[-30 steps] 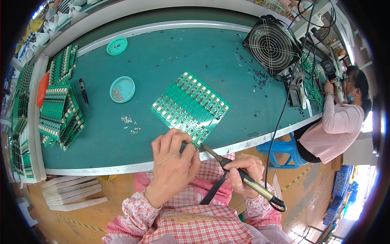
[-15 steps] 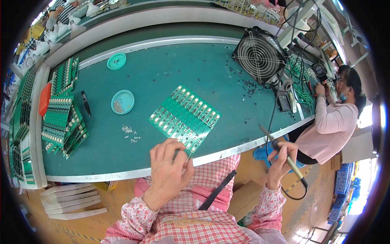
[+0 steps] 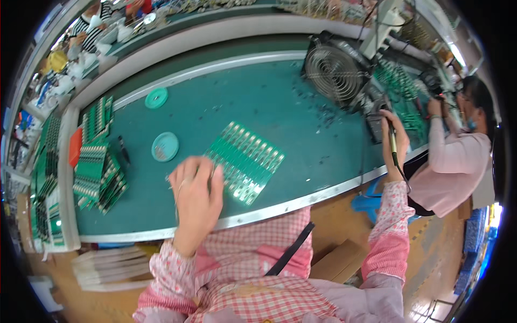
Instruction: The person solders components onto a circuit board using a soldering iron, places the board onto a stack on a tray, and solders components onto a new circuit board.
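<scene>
One squarish, shiny green circuit panel [image 3: 246, 162] lies flat.

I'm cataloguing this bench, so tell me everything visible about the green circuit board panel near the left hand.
The circuit board panel is a thin, glossy green, roughly rectangular sheet with rows of small pale components. It lies flat, angled on the green tabletop, its near corner close to the pale bench edge. The left hand partly hides its left side; contact is unclear.

Green circuit board [image 3: 245, 161], red-and-white checked apron [image 3: 291, 302], turquoise dish [image 3: 171, 141], black fan [image 3: 334, 74], blue stool [image 3: 368, 203]
</scene>
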{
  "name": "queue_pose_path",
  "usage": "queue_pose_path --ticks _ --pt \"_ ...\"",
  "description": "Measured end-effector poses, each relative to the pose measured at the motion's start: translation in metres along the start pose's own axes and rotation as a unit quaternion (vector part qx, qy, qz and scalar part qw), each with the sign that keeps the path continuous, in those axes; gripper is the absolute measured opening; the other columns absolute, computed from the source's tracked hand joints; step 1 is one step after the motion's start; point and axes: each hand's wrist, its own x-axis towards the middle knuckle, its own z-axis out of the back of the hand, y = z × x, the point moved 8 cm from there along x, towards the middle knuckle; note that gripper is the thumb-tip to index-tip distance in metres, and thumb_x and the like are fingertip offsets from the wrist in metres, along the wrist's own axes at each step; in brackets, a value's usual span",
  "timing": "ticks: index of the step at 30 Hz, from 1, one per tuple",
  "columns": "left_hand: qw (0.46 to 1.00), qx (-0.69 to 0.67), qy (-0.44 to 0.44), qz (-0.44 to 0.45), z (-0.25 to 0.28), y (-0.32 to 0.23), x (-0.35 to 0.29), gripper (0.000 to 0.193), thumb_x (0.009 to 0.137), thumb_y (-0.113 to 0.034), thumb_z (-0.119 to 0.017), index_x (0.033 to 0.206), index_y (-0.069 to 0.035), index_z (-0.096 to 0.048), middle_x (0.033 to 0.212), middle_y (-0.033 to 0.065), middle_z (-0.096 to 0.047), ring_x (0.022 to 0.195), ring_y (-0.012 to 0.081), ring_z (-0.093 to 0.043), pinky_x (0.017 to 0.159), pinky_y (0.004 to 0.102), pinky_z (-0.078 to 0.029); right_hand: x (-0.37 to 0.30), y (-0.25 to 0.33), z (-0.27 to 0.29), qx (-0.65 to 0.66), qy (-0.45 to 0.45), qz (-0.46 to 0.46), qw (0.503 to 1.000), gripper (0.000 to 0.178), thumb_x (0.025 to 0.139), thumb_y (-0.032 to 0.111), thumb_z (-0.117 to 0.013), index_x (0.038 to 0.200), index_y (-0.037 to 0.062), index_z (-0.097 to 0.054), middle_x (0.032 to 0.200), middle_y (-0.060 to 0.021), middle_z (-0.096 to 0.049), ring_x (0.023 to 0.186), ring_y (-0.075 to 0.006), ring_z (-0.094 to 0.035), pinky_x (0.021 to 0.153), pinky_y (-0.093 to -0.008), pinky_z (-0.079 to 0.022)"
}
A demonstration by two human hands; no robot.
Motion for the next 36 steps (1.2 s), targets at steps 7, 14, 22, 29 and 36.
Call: queue_pose_path --ticks 7,14,22,29,36 --pt "0.986 0.104 0.117 0.059 -0.034 0.029 0.061 0.042 0.090 -0.039 -0.067 0.107 0.000 -0.064 0.110 0.0171 -0.061 0.105 0.0357 -0.058 0.091 0.0466 -0.041 -0.089 0.081 -0.019 0.134 -0.057 0.021 0.989 0.021 0.088 -0.006 -0.062 0.107 0.0029 -0.065 0.095 -0.0064 -0.065 0.082 -0.0142 -0.060 0.077 -0.0258 -0.048" --pt "0.965 0.151 0.186 0.102 -0.045 0.038 0.070 0.052 0.091 -0.049 -0.062 0.104 0.002 -0.066 0.102 0.0185 -0.063 0.098 0.0374 -0.062 0.086 0.0495 -0.046 -0.152 0.227 -0.066 0.048 0.138 0.109 0.983 0.064 0.079 0.024 -0.077 0.135 0.0084 -0.052 0.111 -0.0110 -0.063 0.089 -0.0258 -0.063 0.112 -0.0555 -0.029" --pt "0.961 0.052 0.221 0.157 -0.050 0.076 0.085 0.055 0.087 -0.049 -0.067 0.099 0.005 -0.067 0.092 0.0181 -0.068 0.085 0.0326 -0.066 0.077 0.0414 -0.052 -0.152 0.249 -0.091 0.082 0.166 0.088 0.979 0.080 0.080 0.027 -0.077 0.144 -0.0006 -0.039 0.116 -0.0245 -0.055 0.095 -0.0327 -0.065 0.111 -0.0552 -0.030" --pt "0.846 -0.410 0.221 0.260 -0.036 0.074 0.068 0.033 0.094 -0.032 -0.067 0.101 0.000 -0.067 0.086 0.0017 -0.067 0.076 0.0096 -0.062 0.068 0.0262 -0.049 -0.149 0.239 -0.088 0.232 0.148 0.009 0.962 0.080 0.080 0.010 -0.077 0.146 -0.0017 -0.032 0.119 -0.0191 -0.055 0.111 -0.0312 -0.055 0.105 -0.0472 -0.039" --pt "0.813 -0.504 0.082 0.281 0.000 0.041 -0.026 0.028 0.098 -0.027 -0.063 0.107 -0.001 -0.066 0.087 -0.0012 -0.066 0.078 0.0047 -0.058 0.064 0.0215 -0.042 -0.120 0.212 -0.093 0.477 0.140 -0.215 0.841 0.054 0.095 0.005 -0.060 0.143 0.0007 -0.036 0.115 -0.0133 -0.058 0.094 -0.0161 -0.061 0.086 -0.0293 -0.050"
